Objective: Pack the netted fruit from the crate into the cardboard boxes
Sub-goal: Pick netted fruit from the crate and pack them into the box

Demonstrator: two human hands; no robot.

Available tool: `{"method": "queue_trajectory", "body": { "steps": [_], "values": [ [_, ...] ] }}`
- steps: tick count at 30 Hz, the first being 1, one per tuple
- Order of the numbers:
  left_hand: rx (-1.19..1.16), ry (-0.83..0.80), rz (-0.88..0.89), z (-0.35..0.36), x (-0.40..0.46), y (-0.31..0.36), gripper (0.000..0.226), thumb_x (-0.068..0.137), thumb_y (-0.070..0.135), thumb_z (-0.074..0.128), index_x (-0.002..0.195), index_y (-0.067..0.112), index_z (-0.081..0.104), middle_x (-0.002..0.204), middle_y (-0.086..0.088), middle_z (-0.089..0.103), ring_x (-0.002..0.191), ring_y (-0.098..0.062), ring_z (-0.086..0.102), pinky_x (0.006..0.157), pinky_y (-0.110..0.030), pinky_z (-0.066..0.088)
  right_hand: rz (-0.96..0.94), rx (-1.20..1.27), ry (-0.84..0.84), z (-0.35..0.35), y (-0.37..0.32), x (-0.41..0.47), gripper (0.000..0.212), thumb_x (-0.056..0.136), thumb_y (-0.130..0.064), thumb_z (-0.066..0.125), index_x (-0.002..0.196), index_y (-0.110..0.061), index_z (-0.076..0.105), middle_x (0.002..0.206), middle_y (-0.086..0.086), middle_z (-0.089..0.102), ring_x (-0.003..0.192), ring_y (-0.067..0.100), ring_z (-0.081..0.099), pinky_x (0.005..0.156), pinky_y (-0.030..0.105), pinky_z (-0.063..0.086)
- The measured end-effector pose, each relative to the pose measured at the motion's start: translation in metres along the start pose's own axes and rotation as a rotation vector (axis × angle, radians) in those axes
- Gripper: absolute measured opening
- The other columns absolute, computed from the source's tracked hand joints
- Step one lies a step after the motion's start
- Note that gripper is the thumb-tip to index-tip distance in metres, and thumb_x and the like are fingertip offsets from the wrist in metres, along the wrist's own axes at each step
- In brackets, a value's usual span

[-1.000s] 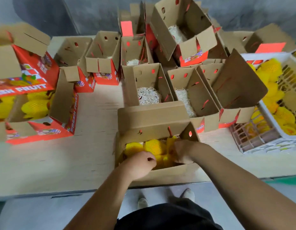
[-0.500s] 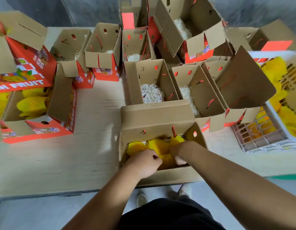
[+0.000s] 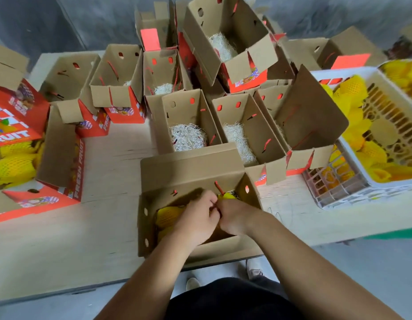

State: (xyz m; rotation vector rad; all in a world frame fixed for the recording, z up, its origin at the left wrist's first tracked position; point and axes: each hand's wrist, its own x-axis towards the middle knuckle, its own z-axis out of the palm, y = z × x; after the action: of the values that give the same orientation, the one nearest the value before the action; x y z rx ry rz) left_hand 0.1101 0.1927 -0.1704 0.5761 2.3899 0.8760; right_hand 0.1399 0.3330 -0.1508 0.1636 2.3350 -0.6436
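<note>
near box [image 3: 191, 172] front centre | crate [image 3: 352, 188] right | filled box [image 3: 59, 146] left | open boxes [image 3: 251, 125] behind

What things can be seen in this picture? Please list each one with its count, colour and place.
near box: one, brown, table's front edge, holds netted fruit
boxes with shredded filler: several, brown and red, middle and back
packed box: one, red and brown, left, yellow netted fruit inside
crate: one, white, right, yellow netted fruit inside
lower crate: one, pinkish, beneath the white one
table: one, pale wood
left hand: inside the near box, fingers curled
right hand: inside the near box, touching the left hand; what either grip holds is hidden
</note>
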Motion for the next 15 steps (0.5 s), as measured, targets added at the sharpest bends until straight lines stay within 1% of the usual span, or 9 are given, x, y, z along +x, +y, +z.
{"method": "queue_trajectory", "body": {
  "steps": [2,4,6,7,9,11,13,14,15],
  "values": [
    [-0.091,0.107,0.064,0.004,0.013,0.031,0.020,0.096,0.019,0.057,0.106,0.034,0.048,0.096,0.011,0.063,0.086,-0.010,0.062,0.084,-0.037,0.054,-0.093,0.177,0.186,-0.016,0.015,-0.020,0.032,0.095,-0.011,0.047,0.122,-0.018,0.062,0.101,0.002,0.068,0.096,0.023,0.063,0.079,0.029,0.051],
    [-0.212,0.173,0.126,0.006,0.026,0.069,0.023,0.092,0.023,0.057,0.101,0.041,0.045,0.093,0.011,0.056,0.078,-0.006,0.056,0.076,-0.034,0.052,-0.172,0.330,0.366,-0.038,0.037,-0.041,0.034,0.090,-0.019,0.047,0.119,-0.021,0.064,0.104,0.000,0.071,0.097,0.019,0.065,0.084,0.032,0.053],
    [-0.268,0.225,0.206,0.017,0.041,0.114,0.018,0.085,0.035,0.051,0.099,0.043,0.045,0.091,0.011,0.052,0.081,-0.007,0.056,0.074,-0.029,0.050,-0.231,0.473,0.521,-0.060,0.066,-0.060,0.034,0.084,-0.028,0.045,0.112,-0.027,0.064,0.098,-0.008,0.071,0.091,0.010,0.065,0.078,0.027,0.052],
    [-0.268,0.266,0.263,0.026,0.048,0.137,0.017,0.084,0.038,0.047,0.100,0.042,0.046,0.091,0.012,0.051,0.084,-0.007,0.056,0.073,-0.028,0.049,-0.250,0.533,0.590,-0.069,0.084,-0.069,0.029,0.083,-0.030,0.046,0.107,-0.030,0.063,0.092,-0.011,0.070,0.086,0.005,0.064,0.073,0.023,0.050],
    [-0.230,0.339,0.389,0.055,0.062,0.183,0.020,0.089,0.033,0.043,0.107,0.034,0.052,0.093,0.013,0.054,0.090,-0.010,0.056,0.077,-0.031,0.048,-0.249,0.604,0.737,-0.083,0.125,-0.084,0.015,0.087,-0.026,0.051,0.096,-0.033,0.059,0.081,-0.013,0.066,0.077,-0.001,0.061,0.064,0.019,0.045],
    [-0.198,0.325,0.468,0.094,0.077,0.226,0.023,0.096,0.023,0.041,0.114,0.024,0.056,0.098,0.007,0.058,0.096,-0.020,0.056,0.081,-0.040,0.048,-0.183,0.612,0.856,-0.094,0.176,-0.099,0.012,0.092,-0.015,0.057,0.094,-0.027,0.061,0.078,-0.008,0.067,0.075,0.002,0.062,0.062,0.025,0.047],
    [-0.195,0.269,0.509,0.131,0.098,0.266,0.024,0.100,0.015,0.043,0.120,0.018,0.058,0.097,0.002,0.062,0.096,-0.027,0.057,0.081,-0.048,0.047,-0.113,0.619,0.905,-0.107,0.232,-0.112,0.011,0.094,-0.013,0.058,0.096,-0.022,0.063,0.078,-0.005,0.068,0.073,0.008,0.064,0.062,0.033,0.049],
    [-0.200,0.243,0.530,0.147,0.111,0.285,0.024,0.101,0.011,0.045,0.121,0.015,0.058,0.097,-0.001,0.064,0.096,-0.029,0.058,0.081,-0.049,0.048,-0.095,0.628,0.916,-0.116,0.259,-0.118,0.011,0.094,-0.014,0.058,0.098,-0.023,0.064,0.078,-0.005,0.069,0.071,0.007,0.064,0.060,0.031,0.049],
    [-0.201,0.218,0.547,0.160,0.125,0.304,0.024,0.102,0.009,0.046,0.123,0.013,0.058,0.098,-0.004,0.066,0.096,-0.031,0.060,0.081,-0.050,0.048,-0.077,0.625,0.926,-0.126,0.286,-0.121,0.011,0.094,-0.016,0.059,0.099,-0.025,0.064,0.078,-0.007,0.069,0.070,0.005,0.063,0.057,0.025,0.046]
  ]
}}
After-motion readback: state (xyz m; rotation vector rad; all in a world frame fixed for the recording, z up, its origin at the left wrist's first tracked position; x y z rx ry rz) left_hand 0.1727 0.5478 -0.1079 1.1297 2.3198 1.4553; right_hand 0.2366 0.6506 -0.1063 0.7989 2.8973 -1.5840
